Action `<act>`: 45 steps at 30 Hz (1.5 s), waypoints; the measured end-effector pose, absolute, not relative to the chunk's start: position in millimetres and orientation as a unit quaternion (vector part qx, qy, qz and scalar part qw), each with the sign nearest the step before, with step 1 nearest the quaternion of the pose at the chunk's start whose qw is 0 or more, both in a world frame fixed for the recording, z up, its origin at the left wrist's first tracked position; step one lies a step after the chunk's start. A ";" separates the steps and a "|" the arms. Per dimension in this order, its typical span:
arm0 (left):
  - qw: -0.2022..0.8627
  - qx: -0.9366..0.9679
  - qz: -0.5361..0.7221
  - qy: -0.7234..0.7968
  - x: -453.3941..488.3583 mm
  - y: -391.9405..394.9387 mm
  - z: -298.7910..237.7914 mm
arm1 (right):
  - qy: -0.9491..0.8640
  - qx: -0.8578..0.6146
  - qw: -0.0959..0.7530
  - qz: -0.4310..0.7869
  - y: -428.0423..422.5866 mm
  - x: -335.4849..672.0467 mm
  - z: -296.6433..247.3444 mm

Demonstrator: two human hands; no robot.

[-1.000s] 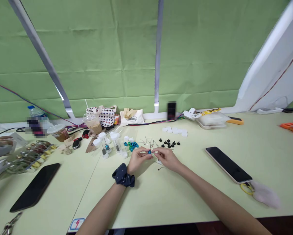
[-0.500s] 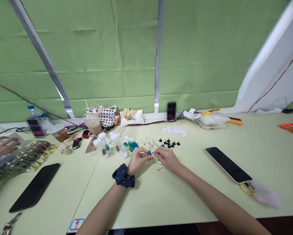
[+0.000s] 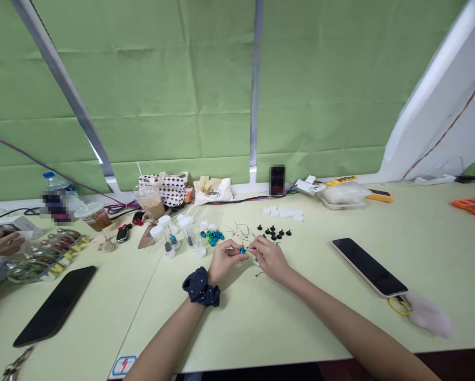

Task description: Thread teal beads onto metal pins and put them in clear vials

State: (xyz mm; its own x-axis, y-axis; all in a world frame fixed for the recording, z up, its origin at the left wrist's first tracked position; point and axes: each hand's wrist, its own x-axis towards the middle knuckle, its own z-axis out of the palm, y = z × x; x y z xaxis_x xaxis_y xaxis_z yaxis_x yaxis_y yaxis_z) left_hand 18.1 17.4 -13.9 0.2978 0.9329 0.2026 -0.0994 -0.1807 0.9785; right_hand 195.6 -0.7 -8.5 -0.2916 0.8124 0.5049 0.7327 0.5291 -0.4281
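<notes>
We have a small blue bead pinched between the thumb and forefinger of the left hand, at the tips. The bead is round and glossy, with a metallic look. A thin dark stem stands at its top, its long axis close to upright and its free end pointing up, away from the tabletop; whether the two are joined we cannot tell. Our right hand is just beside the bead on its right, thumb and fingers drawn narrowly together; what lies between them is too small for us to make out.

Just beyond our fingertips lie thin bent wires, shiny and angular, crossing one another. Beyond the left fingers sits a loose cluster of glossy blue and green beads, and farther left of them, clear tubes with flat white caps. Beyond the right fingers are black pegs with round, broad bases, and past those, smooth white discs. A gathered cloth band, dark blue with pale dots, wraps our left wrist. Well right of our right fingers, a phone lies dark-screen up on the smooth pale green table.
</notes>
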 end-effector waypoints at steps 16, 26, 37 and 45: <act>0.541 0.599 0.483 0.340 17.1 18.8 -17.1 | -0.818 -0.455 0.345 0.075 5.4 194.6 -13.8; 0.532 0.608 0.473 0.351 17.8 17.6 -15.1 | -0.814 -0.474 0.334 -0.022 -0.9 194.7 -8.3; 0.537 0.612 0.461 0.351 19.1 18.3 -17.2 | -0.810 -0.480 0.329 0.065 3.9 191.4 -21.7; 0.536 0.609 0.468 0.350 18.0 18.1 -16.0 | -0.795 -0.459 0.375 0.128 -2.9 186.5 -10.3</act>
